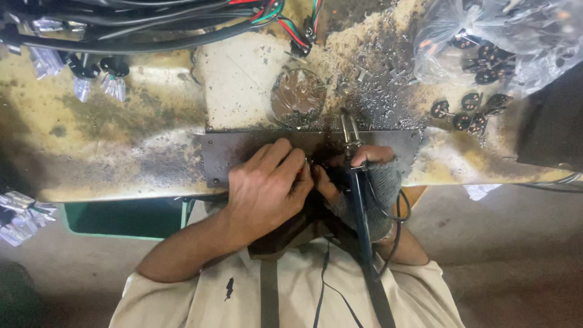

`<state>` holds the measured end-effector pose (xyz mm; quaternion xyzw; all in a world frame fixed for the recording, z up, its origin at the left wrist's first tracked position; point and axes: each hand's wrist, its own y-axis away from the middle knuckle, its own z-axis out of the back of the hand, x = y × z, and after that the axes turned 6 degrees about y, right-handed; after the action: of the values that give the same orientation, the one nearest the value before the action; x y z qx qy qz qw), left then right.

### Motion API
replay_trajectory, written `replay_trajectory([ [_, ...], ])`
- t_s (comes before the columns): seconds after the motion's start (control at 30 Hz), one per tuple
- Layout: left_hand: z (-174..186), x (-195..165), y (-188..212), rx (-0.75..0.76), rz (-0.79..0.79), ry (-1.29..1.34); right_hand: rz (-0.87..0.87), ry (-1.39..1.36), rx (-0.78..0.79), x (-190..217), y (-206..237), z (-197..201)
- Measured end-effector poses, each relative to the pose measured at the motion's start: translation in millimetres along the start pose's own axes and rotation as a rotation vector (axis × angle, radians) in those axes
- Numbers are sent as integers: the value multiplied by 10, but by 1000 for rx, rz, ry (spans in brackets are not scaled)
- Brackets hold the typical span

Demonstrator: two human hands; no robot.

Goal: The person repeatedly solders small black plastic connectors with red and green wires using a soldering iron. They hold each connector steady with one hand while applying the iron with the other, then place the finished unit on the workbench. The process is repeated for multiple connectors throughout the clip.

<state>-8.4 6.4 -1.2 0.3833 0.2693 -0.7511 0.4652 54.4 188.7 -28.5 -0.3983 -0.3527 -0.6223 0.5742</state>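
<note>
Worn, stained workbench w/ a dark metal plate fixed along its near edge; bare floor below, green bin under the bench at left.

Near: both hands meet at the plate's middle. Left hand is curled, fingertips pinched together on a very small part at the plate edge, too tiny to tell what it is. Right hand, in a grey fingerless glove, is closed round the handle of a soldering-type iron; its metal tip points away over the plate, its black cord runs back toward the body. Tip seems just beside the pinched part; can't tell if touching.

Mid: a round clear lid or dish sits just past the plate amid grey metal shavings and solder crumbs.

Far: bundle of black cables w/ red/green wires at far left, a few clear-capped pieces beside it. Far right, a plastic bag of small black round parts, several more loose on the bench.

Progress, as a judgement: one piece is in work now; the loose and bagged black parts look not yet handled, so plenty is left. No clear pile of finished pieces shows.
</note>
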Motion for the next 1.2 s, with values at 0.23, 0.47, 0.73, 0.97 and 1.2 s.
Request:
replay_trajectory([
  [0.23, -7, -34, -18, -4, 14, -29, -18, 99, 82, -57, -41, 19],
  [0.47, -9, -41, 4, -8, 20, -25, 132, 348, 18, -69, -100, 23],
  [0.73, -24, -80, 22, -16, 52, -42, 0, 41, 7, -22, -68, -9],
  [0.97, 5, -117, 4, -7, 83, -51, -15, 123, 18, -114, -40, -10],
  [1.2, -67, -144, 178, -187, 158, -68, 76, 206, -54, -47, -63, -62],
])
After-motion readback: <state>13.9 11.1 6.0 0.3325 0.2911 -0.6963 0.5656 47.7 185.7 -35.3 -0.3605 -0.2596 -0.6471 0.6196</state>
